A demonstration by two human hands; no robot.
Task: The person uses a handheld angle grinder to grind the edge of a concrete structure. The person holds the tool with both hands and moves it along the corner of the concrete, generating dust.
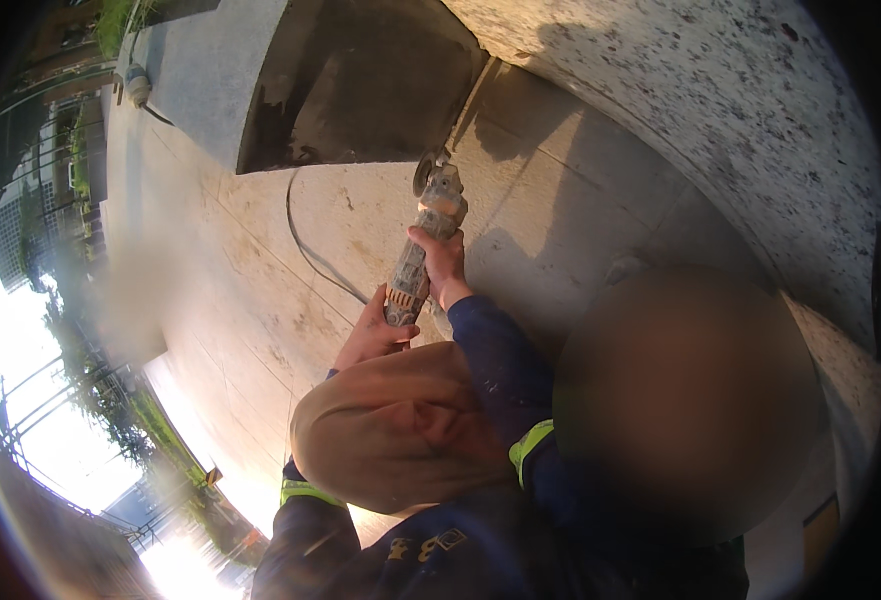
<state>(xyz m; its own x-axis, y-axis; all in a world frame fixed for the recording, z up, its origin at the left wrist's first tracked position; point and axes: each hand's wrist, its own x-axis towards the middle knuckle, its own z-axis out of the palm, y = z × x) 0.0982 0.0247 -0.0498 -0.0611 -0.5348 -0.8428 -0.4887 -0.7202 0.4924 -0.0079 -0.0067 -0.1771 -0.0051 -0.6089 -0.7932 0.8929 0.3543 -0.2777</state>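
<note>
A dusty grey angle grinder [412, 262] slants up and away from me, its disc [424, 172] at the far end beside the near corner of a dark rectangular panel [360, 85]. Whether the disc touches or spins I cannot tell. My right hand [445, 264] wraps round the grinder's body behind its head. Round the rear end, by the vents, closes my left hand [368, 335]. A dark power cord [305, 243] curves from near that end toward the panel's edge. Brown cloth [400, 430], seemingly over my knee, lies below my hands and hides part of my left forearm.
Pale paving [250, 270] with thin joints and dirt marks spreads around. A speckled stone surface [680, 110] rises along the right. At the upper left lies a cable connector [138, 86]. Greenery [110, 400] lines the left side. A blurred round patch covers the lower right.
</note>
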